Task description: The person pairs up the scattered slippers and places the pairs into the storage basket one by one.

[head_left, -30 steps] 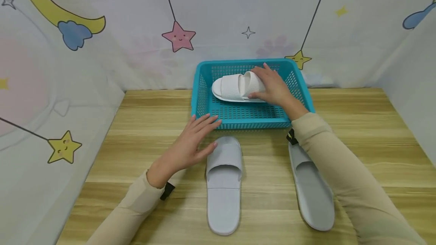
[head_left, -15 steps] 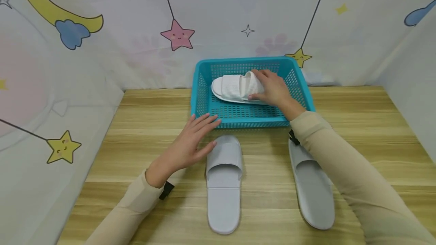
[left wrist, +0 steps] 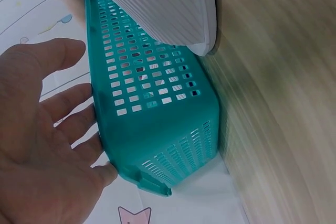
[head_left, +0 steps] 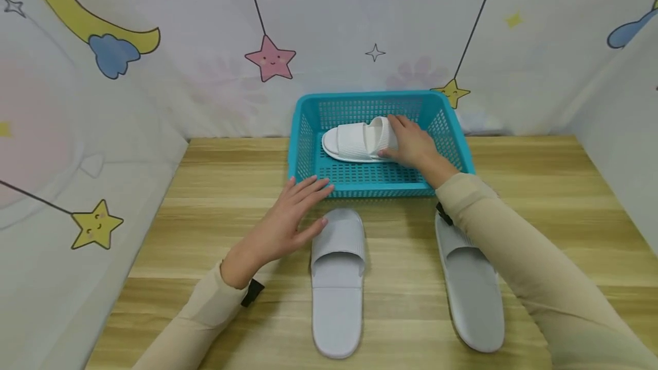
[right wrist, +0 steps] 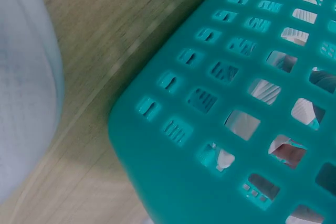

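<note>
In the head view, white slippers [head_left: 352, 140] lie in the blue-green mesh basket [head_left: 380, 189]. Two ribbed straps show, and they look like a pair set end to end. My right hand [head_left: 411, 143] reaches over the basket's near right side and grips the right-hand slipper, covering its right end. My left hand [head_left: 288, 218] touches the near left rim with its fingers spread and fairly straight; the left wrist view shows these fingertips along the rim. Through the basket holes, the right wrist view gives only scraps of a hand and white slipper.
Two grey slippers lie on the wooden table before the basket: the left grey slipper [head_left: 337, 301] beside my left hand, the right grey slipper [head_left: 475, 301] partly under my right forearm. A patterned cloth [head_left: 329, 10] hangs directly behind the basket.
The fingers of my right hand have drawn in around the right-hand slipper. The white slippers have shifted slightly toward the basket's near side. My left hand stays at the rim.
</note>
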A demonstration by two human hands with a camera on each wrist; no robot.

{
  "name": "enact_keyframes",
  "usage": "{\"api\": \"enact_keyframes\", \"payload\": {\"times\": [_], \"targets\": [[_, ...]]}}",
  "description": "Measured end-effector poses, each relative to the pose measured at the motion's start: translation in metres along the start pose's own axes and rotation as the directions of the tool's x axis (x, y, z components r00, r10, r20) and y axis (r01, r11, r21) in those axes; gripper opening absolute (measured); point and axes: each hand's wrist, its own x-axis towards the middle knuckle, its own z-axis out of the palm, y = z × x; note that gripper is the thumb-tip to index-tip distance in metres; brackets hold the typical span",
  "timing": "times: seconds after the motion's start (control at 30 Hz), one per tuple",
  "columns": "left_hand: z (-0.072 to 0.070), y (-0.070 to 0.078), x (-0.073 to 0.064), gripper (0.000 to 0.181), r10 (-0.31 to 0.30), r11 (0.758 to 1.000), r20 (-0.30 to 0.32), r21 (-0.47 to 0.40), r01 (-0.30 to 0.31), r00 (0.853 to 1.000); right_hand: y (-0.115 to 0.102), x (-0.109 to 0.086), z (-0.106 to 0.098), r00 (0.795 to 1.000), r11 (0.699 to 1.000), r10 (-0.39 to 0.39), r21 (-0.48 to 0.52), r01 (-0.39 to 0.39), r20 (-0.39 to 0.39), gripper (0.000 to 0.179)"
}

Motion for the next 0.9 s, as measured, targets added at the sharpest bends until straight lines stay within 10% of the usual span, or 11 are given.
{"api": "enact_keyframes", "payload": {"times": [0.9], "targets": [[0.0036, 0.001, -0.0018, 0.066, 0.026, 0.997, -0.005, 0.076, -0.025, 1.0, 0.005, -0.001, 0.0058, 0.982, 0.994, 0.01, 0.105, -0.03, 0.191, 0.104]]}}
